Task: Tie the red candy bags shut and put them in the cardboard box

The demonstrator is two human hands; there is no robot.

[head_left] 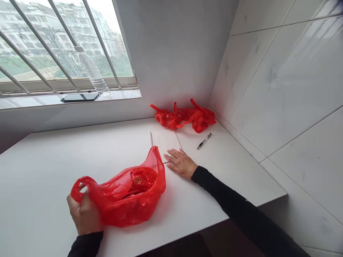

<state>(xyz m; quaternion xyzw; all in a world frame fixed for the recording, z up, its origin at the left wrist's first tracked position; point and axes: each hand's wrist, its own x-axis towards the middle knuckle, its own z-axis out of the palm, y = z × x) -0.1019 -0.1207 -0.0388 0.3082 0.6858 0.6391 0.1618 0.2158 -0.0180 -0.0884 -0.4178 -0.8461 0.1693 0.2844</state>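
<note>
A red plastic bag (128, 210) lies on the white table with its mouth spread wide. Inside it are red packets (139, 180) with gold print; how many cannot be made out. My left hand (87, 212) grips one looped handle of the bag, fingers closed around the plastic. To the right of the bag, my right hand (180, 163) rests on the lower edge of an open notebook (164, 141), fingers spread and holding nothing. The other bag handle stands up just left of my right fingertips. A few lines of writing show on the notebook page.
More crumpled red plastic bags (198, 117) sit against the wall at the back of the table (53, 160). A black pen (204, 141) lies right of the notebook. On the windowsill are a phone (79, 97) and a clear water bottle (93, 71). A tiled wall bounds the right side.
</note>
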